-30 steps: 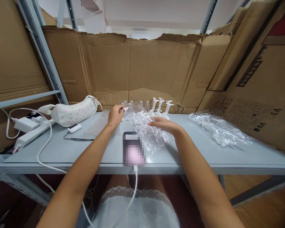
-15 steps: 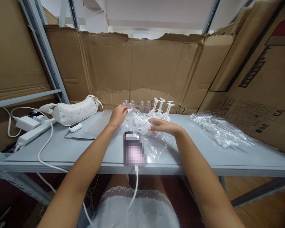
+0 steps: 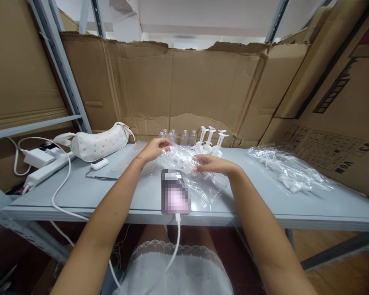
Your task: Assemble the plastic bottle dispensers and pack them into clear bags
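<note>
A clear plastic bag (image 3: 206, 192) lies crumpled on the grey table, with small white plastic parts showing through it. My left hand (image 3: 156, 149) grips the bag's far left edge, its fingers curled in. On the other side, my right hand (image 3: 213, 164) is closed around the bag's right part, thumb toward me; its fingertips are partly hidden by shiny film. Just behind the bag stand several small clear bottles (image 3: 184, 138) and several white pump-like pieces with flat tops (image 3: 209, 137). A phone (image 3: 176, 192) with a blurred screen lies in front of the bag, a white cable plugged in.
To the left sit a white patterned pouch (image 3: 100, 143), a small white device (image 3: 99, 164) with a black strap, and a power strip (image 3: 49, 169) with cables. Another clear bag of white parts (image 3: 290, 170) lies on the right. Cardboard (image 3: 184, 86) walls the back.
My left hand has lowered slightly, and the bag's raised top edge has come down with it. My right hand keeps nearly the same place on the bag. The view has shifted slightly.
</note>
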`<state>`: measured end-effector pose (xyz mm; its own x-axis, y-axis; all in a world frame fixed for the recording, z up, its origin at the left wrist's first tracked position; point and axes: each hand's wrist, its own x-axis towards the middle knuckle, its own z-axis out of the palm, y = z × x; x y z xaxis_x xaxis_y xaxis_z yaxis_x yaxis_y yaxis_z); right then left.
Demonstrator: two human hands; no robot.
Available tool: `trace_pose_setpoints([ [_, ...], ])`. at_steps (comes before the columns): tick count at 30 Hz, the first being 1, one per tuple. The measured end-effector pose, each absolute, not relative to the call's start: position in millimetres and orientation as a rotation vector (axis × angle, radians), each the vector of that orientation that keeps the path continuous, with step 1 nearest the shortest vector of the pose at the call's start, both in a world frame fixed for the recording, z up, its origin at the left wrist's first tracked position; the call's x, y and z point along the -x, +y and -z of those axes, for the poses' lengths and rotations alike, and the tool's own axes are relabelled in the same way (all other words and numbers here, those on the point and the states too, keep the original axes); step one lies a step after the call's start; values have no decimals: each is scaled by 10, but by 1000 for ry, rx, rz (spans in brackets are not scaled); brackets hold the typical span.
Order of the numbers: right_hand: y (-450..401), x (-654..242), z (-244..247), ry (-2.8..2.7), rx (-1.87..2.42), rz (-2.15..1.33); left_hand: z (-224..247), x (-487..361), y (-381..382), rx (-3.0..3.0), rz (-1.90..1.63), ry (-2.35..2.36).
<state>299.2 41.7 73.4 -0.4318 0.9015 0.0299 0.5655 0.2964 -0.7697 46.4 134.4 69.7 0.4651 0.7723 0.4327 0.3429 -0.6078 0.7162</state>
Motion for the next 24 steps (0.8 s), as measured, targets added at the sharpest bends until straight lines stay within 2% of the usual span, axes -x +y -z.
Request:
trace_pose_setpoints([
  [5,436,-3011,-711,-2085,1291,-945,-743,-435,1304,-1956,-1144,832],
  [12,432,-3034,-714,-1933,1296,-922,-626,-388,1572,-1748,-1757,1138],
  [14,415,-3029,-727,-1903,1246,-925,-563,-384,1626,-1766,-1696,1248],
  [19,413,-3020,-727,-1888,1143,-883,-415,-503,1663,-1955,-1277,1317],
  [24,455,-3041,-707,-1866,1017,-907,-353,-608,1659,-1922,-1198,1333],
])
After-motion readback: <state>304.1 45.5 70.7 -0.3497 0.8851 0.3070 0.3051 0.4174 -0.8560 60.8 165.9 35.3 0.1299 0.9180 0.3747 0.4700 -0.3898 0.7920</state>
